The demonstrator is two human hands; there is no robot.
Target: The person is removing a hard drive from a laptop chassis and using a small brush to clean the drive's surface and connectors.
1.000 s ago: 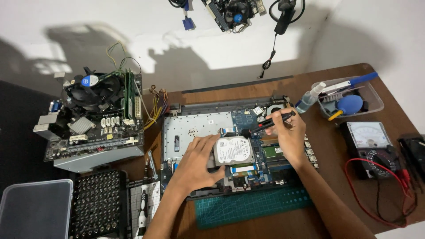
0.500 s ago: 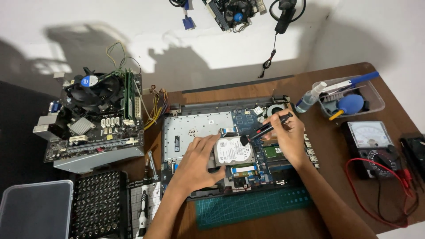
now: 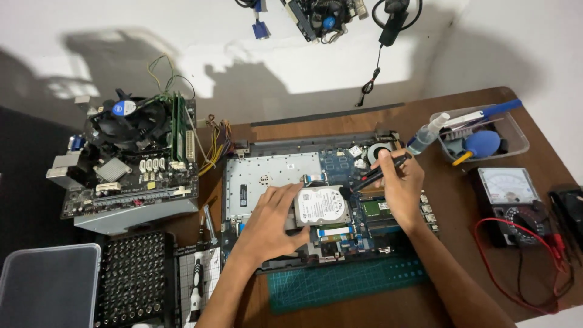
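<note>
An opened laptop base (image 3: 267, 176) with its board exposed lies in the middle of the brown table. A silver hard drive (image 3: 322, 205) rests on the board. My left hand (image 3: 270, 222) lies flat beside the drive, fingertips touching its left edge. My right hand (image 3: 401, 185) holds a black screwdriver (image 3: 379, 173), its tip pointing down-left at the board just to the right of the drive's top corner.
A desktop motherboard with a fan (image 3: 130, 155) sits at the left. In front of it are a bit set (image 3: 136, 279) and a plastic bin (image 3: 48, 285). A green cutting mat (image 3: 346, 280) lies under the laptop. A multimeter (image 3: 513, 197) with red leads and a tool tray (image 3: 483, 136) stand at the right.
My right hand has shifted the screwdriver slightly, bringing its tip lower toward the board near the drive. My left hand stays against the drive.
</note>
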